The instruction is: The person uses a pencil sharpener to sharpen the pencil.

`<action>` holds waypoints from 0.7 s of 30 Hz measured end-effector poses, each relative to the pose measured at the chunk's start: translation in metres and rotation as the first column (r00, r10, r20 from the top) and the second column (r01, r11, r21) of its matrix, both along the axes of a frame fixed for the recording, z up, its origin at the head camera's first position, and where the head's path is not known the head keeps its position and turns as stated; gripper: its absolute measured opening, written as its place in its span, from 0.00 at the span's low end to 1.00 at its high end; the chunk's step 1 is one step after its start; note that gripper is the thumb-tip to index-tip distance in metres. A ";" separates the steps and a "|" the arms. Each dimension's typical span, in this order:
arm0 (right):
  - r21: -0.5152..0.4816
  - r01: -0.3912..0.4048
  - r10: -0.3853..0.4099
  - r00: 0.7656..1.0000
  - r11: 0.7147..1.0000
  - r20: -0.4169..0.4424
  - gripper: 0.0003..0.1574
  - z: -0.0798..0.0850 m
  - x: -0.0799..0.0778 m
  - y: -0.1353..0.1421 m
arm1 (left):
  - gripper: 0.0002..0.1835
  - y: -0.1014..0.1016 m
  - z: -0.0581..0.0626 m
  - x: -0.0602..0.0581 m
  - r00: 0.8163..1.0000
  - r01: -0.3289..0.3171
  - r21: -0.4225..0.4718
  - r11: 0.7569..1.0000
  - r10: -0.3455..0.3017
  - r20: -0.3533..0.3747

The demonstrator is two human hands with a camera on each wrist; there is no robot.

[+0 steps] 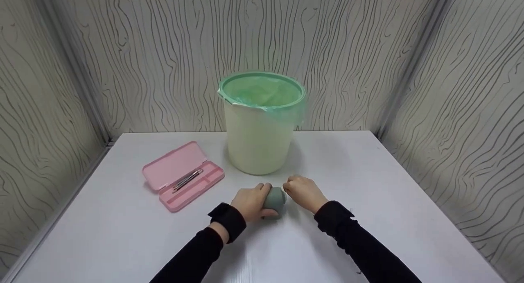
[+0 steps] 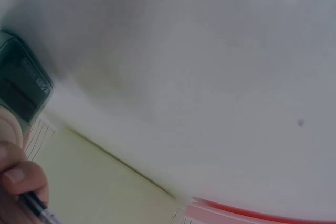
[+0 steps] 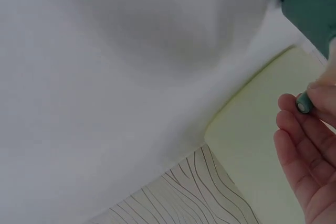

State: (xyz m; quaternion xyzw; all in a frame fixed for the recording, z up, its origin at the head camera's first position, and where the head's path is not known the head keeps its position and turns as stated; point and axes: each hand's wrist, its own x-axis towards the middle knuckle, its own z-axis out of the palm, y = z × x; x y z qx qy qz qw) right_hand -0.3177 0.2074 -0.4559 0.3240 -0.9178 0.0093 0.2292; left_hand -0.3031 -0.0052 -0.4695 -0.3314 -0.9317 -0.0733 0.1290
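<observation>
A grey-green pencil sharpener (image 1: 275, 199) sits on the white table in front of me, its dark see-through window (image 2: 23, 85) showing in the left wrist view. My left hand (image 1: 251, 203) grips its left side, thumb nearest me and fingers over the far side. By those fingers, a dark pencil (image 2: 34, 203) with a silvery part sticks out beside the sharpener's pale round piece (image 2: 8, 127). At the sharpener's right, my right hand (image 1: 305, 193) pinches a small green crank knob (image 3: 303, 102) between thumb and forefinger, the other fingers loosely bent.
An open pink pencil case (image 1: 196, 189) lies to the left, with several slim pencils (image 1: 188, 180) in it. Behind the hands stands a tall pale bin (image 1: 260, 139) with a green rim and a green liner. Wood-patterned panels (image 1: 184, 57) enclose the table's back and sides.
</observation>
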 end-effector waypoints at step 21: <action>-0.031 -0.062 0.067 0.976 0.998 0.205 0.05 -0.019 0.042 0.017 | 0.36 0.004 -0.003 0.004 0.999 -0.041 0.030 0.999 0.040 0.002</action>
